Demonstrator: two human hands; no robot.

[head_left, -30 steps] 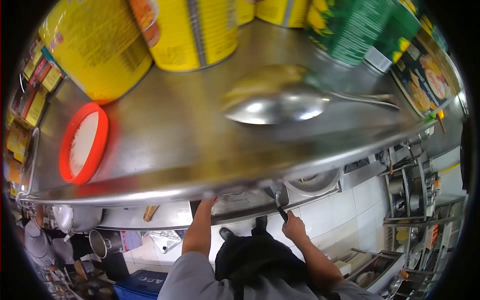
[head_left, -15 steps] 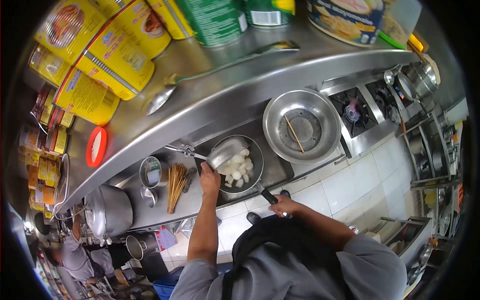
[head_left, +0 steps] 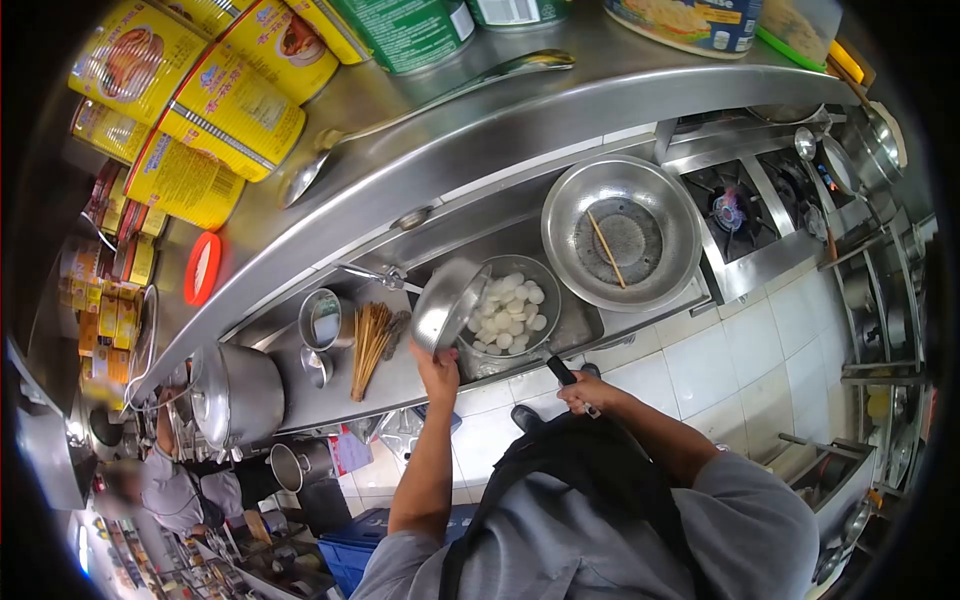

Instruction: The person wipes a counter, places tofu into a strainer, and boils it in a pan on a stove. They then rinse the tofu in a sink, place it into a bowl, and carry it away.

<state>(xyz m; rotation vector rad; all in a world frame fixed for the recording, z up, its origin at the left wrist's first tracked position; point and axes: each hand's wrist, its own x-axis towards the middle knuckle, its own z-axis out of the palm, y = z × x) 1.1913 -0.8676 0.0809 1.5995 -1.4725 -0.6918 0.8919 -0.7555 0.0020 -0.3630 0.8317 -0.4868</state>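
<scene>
My left hand grips the rim of a shiny metal bowl, blurred by motion. The bowl is tilted on its side over the left edge of a frying pan, its opening facing right. White round pieces, too small to identify surely, cover much of the pan's bottom. The pan is over the sink. My right hand is closed around the pan's black handle.
Right of the pan is a wide metal basin with a wooden stick across it. Beyond is a lit burner. A faucet, skewers and a large pot are leftward. Another person works at lower left.
The metal bowl has tipped further onto its side at the pan's left edge. More white pieces are visible, spread across the pan. My view has shifted slightly.
</scene>
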